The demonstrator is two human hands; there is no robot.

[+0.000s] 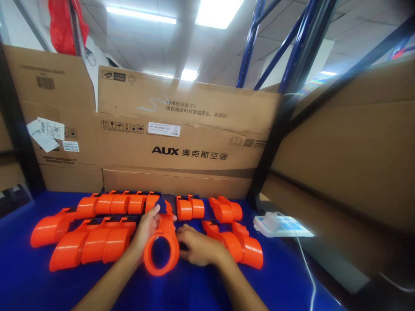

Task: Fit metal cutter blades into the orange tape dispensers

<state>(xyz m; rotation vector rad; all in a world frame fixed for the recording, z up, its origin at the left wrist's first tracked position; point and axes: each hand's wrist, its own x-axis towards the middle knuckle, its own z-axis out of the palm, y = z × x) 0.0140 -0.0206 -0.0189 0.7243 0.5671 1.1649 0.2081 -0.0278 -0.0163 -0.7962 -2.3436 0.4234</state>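
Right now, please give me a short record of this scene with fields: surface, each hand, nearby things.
surface: blue table
left hand: grips the orange ring-shaped part at its upper end
right hand: rests against the same part's right side
nearby left: rows of orange plastic parts
nearby right: more orange parts; white device with cable
behind: cardboard boxes
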